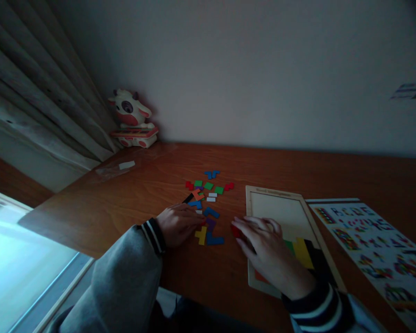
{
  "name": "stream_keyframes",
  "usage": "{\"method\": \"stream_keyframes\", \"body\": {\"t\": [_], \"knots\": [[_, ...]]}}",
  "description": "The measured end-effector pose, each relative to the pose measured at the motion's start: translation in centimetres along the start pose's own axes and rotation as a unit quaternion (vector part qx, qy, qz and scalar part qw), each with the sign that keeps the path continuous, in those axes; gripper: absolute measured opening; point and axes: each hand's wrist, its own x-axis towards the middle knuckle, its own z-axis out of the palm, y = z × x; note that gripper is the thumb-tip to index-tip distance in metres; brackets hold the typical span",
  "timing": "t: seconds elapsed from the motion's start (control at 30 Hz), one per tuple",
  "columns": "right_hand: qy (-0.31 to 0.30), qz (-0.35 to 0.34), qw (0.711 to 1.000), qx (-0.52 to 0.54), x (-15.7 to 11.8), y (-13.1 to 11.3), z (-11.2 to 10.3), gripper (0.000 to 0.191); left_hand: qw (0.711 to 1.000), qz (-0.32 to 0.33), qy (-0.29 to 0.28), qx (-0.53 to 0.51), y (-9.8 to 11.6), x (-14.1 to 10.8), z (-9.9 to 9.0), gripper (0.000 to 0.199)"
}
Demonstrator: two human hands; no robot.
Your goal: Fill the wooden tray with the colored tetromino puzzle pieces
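Observation:
My right hand [266,249] reaches over the left edge of a wooden puzzle tray [248,203], its fingers closed on a red puzzle piece [235,231]. The lower part of the tray holds fitted pieces, among them a yellow piece [302,252] and a black piece [321,266]; my hand and sleeve hide some of them. My left hand [180,224] lies palm down on the table with fingers stretched, the tips touching a bit of red. Close to those tips lie a yellow piece [201,236], a purple piece [211,225] and a blue L-shaped piece [215,239].
Beyond my left hand are several loose pieces, including a green piece [208,186] and an orange piece [197,194]. A printed pattern sheet [367,245] lies right of the tray. At the back left stands a cow toy [133,118] near the curtain [45,88].

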Motion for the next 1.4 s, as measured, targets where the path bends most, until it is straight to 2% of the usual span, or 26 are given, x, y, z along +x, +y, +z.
{"method": "stream_keyframes", "body": {"t": [0.17,0.43,0.67,0.8,0.97,1.07,1.13,1.2,1.27,1.33,1.4], "knots": [[-0.033,-0.001,0.997,0.071,0.7,-1.4,0.5,0.036,1.0,0.005,0.004,-0.021,-0.2,0.1,0.1,0.03],[-0.043,0.035,0.992,0.114,1.1,-1.6,0.6,0.038,0.999,-0.008,0.012,-0.029,-0.5,0.3,-0.3,0.022],[-0.077,0.063,0.983,0.152,1.2,-2.1,0.3,0.039,1.0,-0.011,0.017,-0.006,-0.5,0.4,0.1,0.024],[-0.067,0.036,0.987,0.143,1.2,-1.9,0.2,0.03,0.999,-0.005,0.037,0.004,-0.5,0.4,0.3,0.022],[-0.057,-0.027,0.994,0.084,1.2,-2.1,0.1,0.02,0.996,0.008,0.077,0.038,-0.8,0.1,0.7,0.026],[-0.036,-0.056,0.996,0.054,1.2,-2.1,0.3,0.015,0.995,-0.002,0.093,0.026,-0.9,0.2,0.8,0.027],[-0.016,-0.068,0.997,0.038,1.3,-2.0,0.6,0.015,0.993,-0.034,0.113,-0.003,-0.7,0.6,0.8,0.026],[0.002,-0.079,0.997,0.024,1.4,-1.9,0.8,0.015,0.983,-0.102,0.141,-0.053,-0.2,1.2,0.8,0.023],[0.012,-0.084,0.996,0.011,1.5,-1.7,1.0,0.017,0.958,-0.184,0.174,-0.138,0.4,2.0,0.8,0.022],[0.013,-0.076,0.997,0.003,1.6,-1.7,1.1,0.019,0.915,-0.245,0.199,-0.252,1.2,2.8,0.7,0.031],[0.015,-0.06,0.998,-0.001,1.7,-1.6,1.0,0.017,0.867,-0.273,0.216,-0.356,1.8,3.7,0.6,0.043]]}}
